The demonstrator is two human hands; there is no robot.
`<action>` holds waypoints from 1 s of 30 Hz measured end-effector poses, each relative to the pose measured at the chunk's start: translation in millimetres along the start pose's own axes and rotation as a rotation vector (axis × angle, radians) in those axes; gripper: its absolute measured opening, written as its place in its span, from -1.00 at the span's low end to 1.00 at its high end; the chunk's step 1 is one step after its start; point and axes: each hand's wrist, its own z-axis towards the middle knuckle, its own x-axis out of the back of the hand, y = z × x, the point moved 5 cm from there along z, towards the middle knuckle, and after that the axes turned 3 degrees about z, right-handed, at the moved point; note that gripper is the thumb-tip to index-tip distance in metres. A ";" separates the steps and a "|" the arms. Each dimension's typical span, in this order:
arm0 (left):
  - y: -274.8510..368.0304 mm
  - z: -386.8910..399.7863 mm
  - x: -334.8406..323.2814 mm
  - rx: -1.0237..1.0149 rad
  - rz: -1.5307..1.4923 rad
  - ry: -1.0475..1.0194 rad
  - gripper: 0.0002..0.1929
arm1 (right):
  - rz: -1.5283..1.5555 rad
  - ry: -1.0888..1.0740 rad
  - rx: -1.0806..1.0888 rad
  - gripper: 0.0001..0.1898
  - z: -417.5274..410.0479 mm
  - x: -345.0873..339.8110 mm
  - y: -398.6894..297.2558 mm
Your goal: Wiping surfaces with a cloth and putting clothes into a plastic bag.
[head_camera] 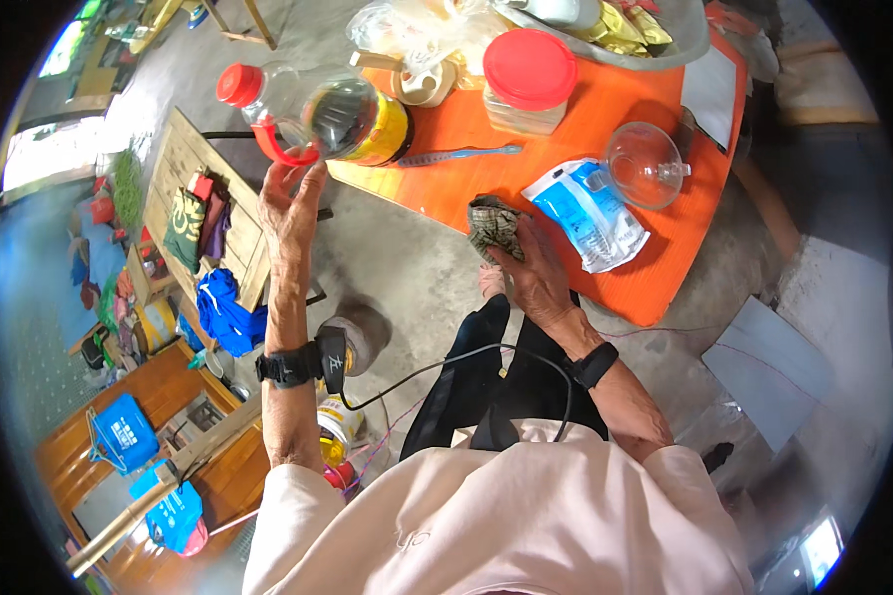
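My left hand (294, 208) has its thumb and fingers at the red handle of a large clear plastic bottle (342, 111). That bottle has a red cap, a yellow label and dark liquid inside, and its base is at the left edge of the orange table (446, 178). In my right hand (539, 279) is a bunched checked cloth (493, 223), held at the table's near edge. A blue toothbrush (461, 154) lies between the bottle and the cloth. Right of the cloth is a blue-and-white packet (591, 216), with a clear glass cup (644, 165) beside it.
A clear jar with a red lid (530, 71), plastic bags (431, 33) and a large basin (685, 44) stand farther back. Clothes lie on a wooden bench (242, 223) at left. A black cable (446, 361) hangs between my wrists. Below stands a bucket (340, 416).
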 end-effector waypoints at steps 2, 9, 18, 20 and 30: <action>-8.1 -1.8 -1.2 0.020 0.083 0.058 -0.59 | 0.023 0.023 -0.001 -0.58 -0.9 -2.4 3.0; -29.1 -49.1 -89.2 -0.179 0.519 -0.082 -0.75 | -0.011 0.020 -0.012 -0.66 -1.2 3.1 7.6; -27.8 -8.3 -175.9 -0.357 0.959 -0.560 -0.84 | 0.004 0.012 0.006 -0.61 -0.3 -2.9 7.7; -12.9 -23.1 -184.7 -0.363 0.948 -0.608 -0.87 | -0.002 0.041 -0.010 -0.62 -6.7 1.0 12.7; 122.0 -58.5 -282.8 -0.484 0.051 -0.554 -0.82 | 0.177 0.080 -0.055 -0.72 0.2 9.6 7.1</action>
